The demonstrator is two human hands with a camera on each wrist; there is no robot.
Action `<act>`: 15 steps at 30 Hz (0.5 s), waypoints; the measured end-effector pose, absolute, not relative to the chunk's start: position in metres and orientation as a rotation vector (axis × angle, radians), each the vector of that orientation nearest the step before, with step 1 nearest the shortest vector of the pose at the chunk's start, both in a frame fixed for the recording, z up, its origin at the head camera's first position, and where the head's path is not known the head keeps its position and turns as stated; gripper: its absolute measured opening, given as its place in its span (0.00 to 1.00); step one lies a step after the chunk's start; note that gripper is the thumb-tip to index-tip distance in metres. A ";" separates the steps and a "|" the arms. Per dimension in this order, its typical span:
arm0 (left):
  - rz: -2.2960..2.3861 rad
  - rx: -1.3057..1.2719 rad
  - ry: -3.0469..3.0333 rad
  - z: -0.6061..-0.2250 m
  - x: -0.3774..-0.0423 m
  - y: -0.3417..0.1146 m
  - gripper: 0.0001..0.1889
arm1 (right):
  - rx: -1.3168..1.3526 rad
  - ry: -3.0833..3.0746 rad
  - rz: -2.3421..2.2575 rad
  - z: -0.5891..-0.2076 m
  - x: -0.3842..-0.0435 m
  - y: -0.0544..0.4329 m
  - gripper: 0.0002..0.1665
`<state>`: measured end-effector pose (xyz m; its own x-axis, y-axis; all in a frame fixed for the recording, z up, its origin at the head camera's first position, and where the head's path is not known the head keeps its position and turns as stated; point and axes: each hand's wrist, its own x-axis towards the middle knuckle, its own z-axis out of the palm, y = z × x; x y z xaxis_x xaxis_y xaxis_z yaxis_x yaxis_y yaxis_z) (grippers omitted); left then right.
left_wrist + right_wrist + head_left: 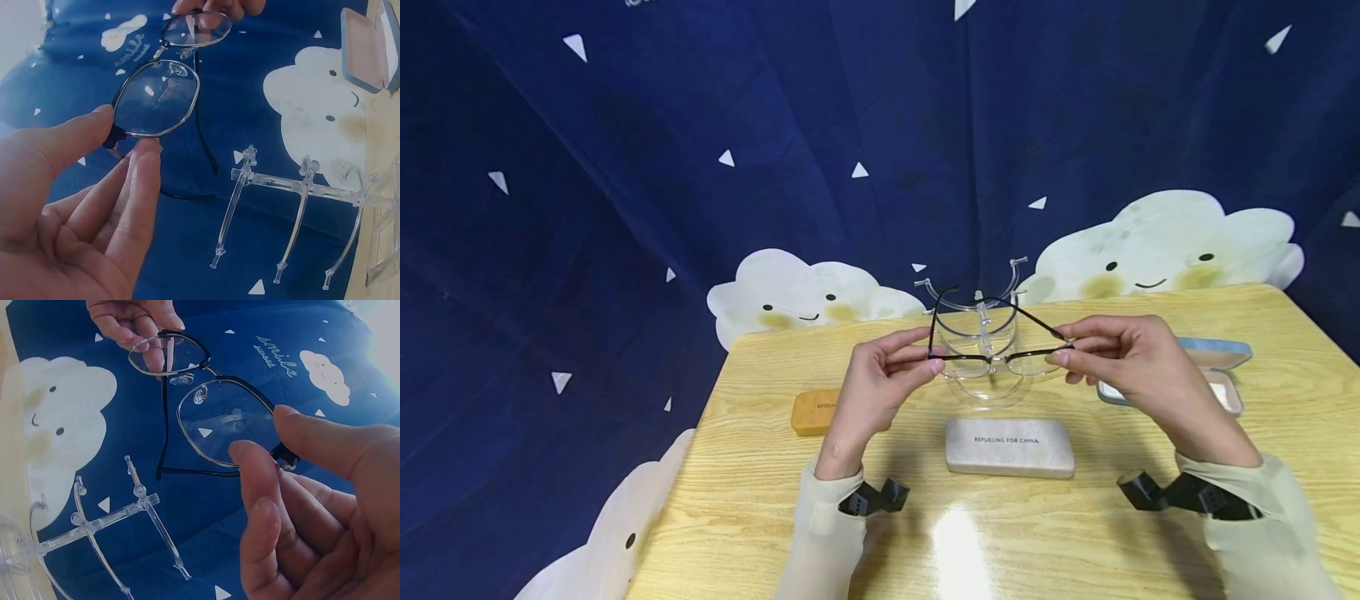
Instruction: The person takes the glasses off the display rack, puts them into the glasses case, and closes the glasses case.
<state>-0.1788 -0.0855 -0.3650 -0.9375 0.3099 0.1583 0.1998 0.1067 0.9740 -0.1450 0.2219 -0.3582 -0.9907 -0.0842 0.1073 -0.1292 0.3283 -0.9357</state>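
Both hands hold a pair of black-rimmed eyeglasses (966, 357) in the air, temples unfolded and pointing away from the person. My left hand (880, 379) pinches the left hinge corner between thumb and fingers, plain in the left wrist view at the frame's dark corner. At the opposite corner, the thumb and fingers of my right hand (1131, 367) pinch the frame. Just beyond the glasses stands a clear plastic display rack (284, 184) with several curved arms; in the head view the glasses partly cover it. No glasses show on the arms seen in the wrist views.
A grey glasses case (1009, 458) with lettering lies in front of the rack. An orange case (808, 414) sits left, partly behind the left hand. To the right, a blue case (1217, 352) stands with its lid raised, partly hidden by the right hand. A dark blue curtain (820, 108) hangs behind the table.
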 end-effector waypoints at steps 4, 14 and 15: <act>1.972 0.537 2.275 -0.365 -0.179 -0.086 0.24 | 0.194 -2.557 1.764 -0.358 -0.144 0.222 0.12; 1.986 0.550 2.271 -0.364 -0.179 -0.086 0.24 | 0.201 -2.569 1.729 -0.357 -0.143 0.222 0.12; 1.989 0.546 2.272 -0.364 -0.179 -0.086 0.24 | 0.201 -2.566 1.735 -0.357 -0.142 0.222 0.12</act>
